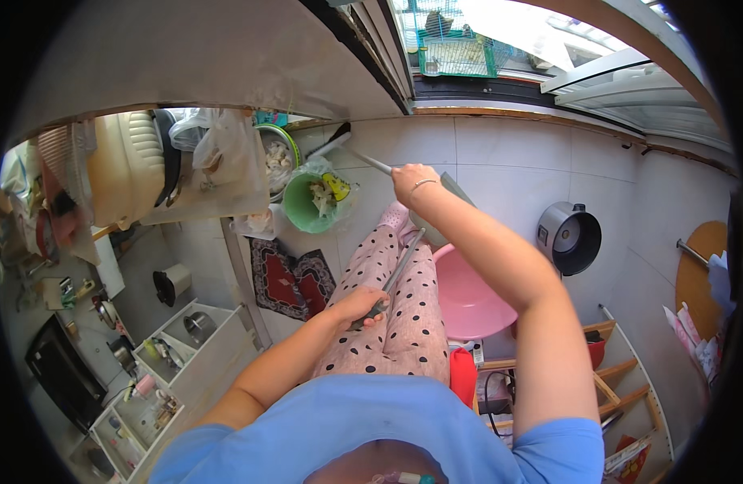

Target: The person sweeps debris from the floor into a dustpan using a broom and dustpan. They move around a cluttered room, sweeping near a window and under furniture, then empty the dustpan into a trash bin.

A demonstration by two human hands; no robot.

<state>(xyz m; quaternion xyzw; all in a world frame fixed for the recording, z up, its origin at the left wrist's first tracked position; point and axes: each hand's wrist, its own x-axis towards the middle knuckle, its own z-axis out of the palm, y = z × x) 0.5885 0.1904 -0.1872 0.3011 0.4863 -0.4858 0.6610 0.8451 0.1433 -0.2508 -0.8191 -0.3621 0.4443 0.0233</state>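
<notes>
My right hand (412, 181) is closed around the pale handle of a broom (371, 162), held out ahead of me. The broom's head (330, 145) rests near the wall, beside a green waste bin (311, 202) lined with a clear bag and holding scraps. In front of my thigh, my left hand (366, 305) grips a grey long-handled dustpan (403, 261) by its handle. Its greenish-grey pan (458, 189) is on the floor by my pink shoes (395, 215), partly hidden by my right forearm. Whether anything lies in the pan cannot be seen.
A pink plastic basin (471, 296) is close beside my right leg. Farther right stands a silver cooker pot (568, 238). A red patterned mat (283, 275) lies left of my legs, near open drawers (193, 342). Wooden shelving (625, 387) is at the lower right.
</notes>
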